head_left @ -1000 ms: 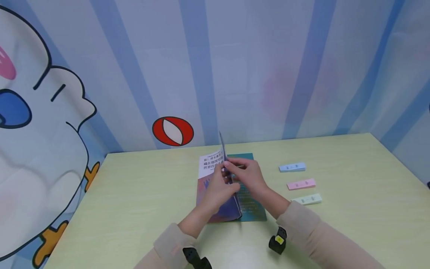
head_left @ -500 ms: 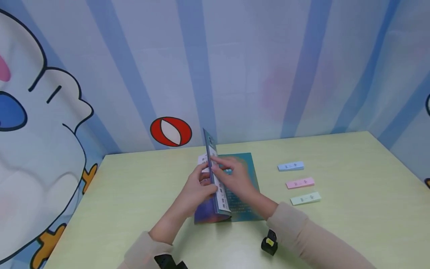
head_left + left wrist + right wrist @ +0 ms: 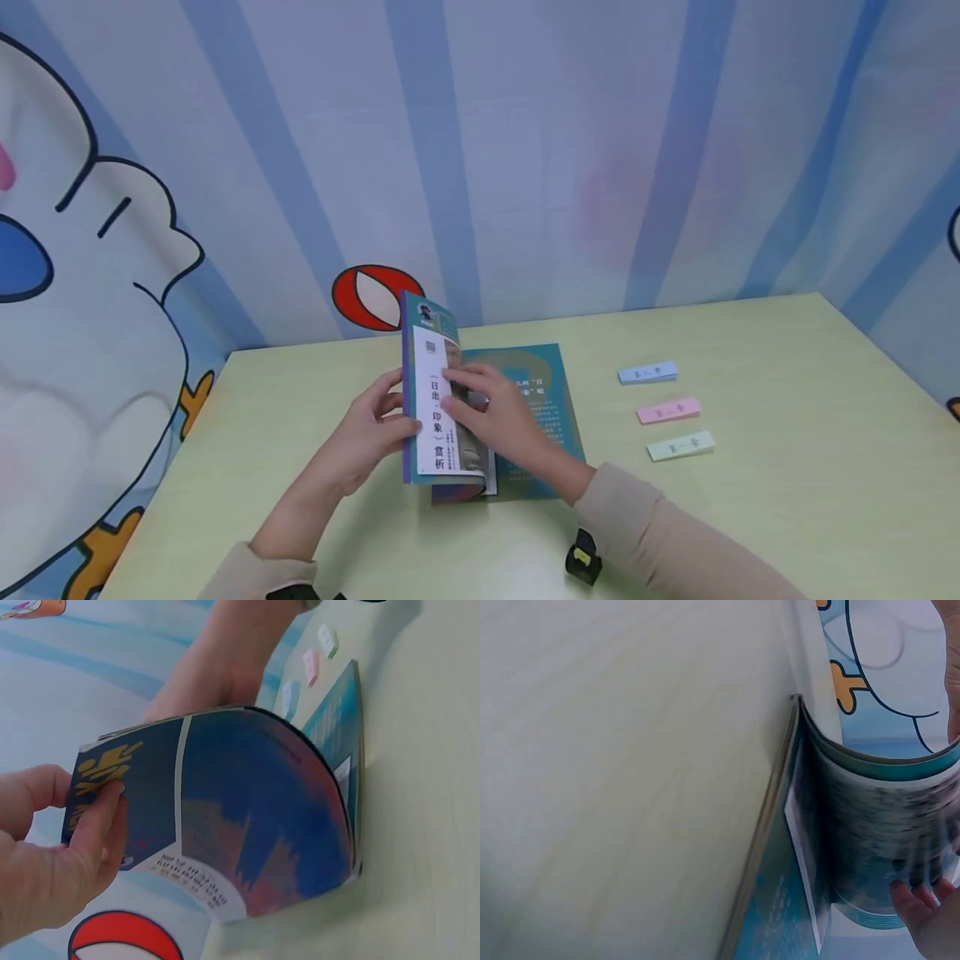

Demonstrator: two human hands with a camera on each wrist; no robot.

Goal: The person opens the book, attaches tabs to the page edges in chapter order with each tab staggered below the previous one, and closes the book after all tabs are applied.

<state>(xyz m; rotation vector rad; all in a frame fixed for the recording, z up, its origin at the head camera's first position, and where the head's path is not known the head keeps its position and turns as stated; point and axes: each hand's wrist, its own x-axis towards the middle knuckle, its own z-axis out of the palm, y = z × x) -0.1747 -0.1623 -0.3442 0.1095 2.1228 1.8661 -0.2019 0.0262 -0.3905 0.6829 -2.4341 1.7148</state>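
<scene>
A paperback book stands open on the table, its raised left part (image 3: 433,417) curving upward and its teal right page (image 3: 551,417) lying flat. My left hand (image 3: 360,433) pinches the raised part at its outer edge, thumb on the printed page and fingers behind the cover. The left wrist view shows that dark blue and purple cover (image 3: 247,802) bowed. My right hand (image 3: 502,417) touches the raised page with its fingertips, fingers mostly extended; in the right wrist view the fingers (image 3: 911,907) meet the curved page (image 3: 870,832).
To the right of the book lie three small paper strips with writing: blue (image 3: 647,372), pink (image 3: 668,411) and pale green (image 3: 681,446). The pale table (image 3: 795,483) ends at a striped blue backdrop (image 3: 547,167).
The raised part of the book has swung left, bringing a teal and white printed page into view. My left hand has moved left with it; my right hand has followed slightly left.
</scene>
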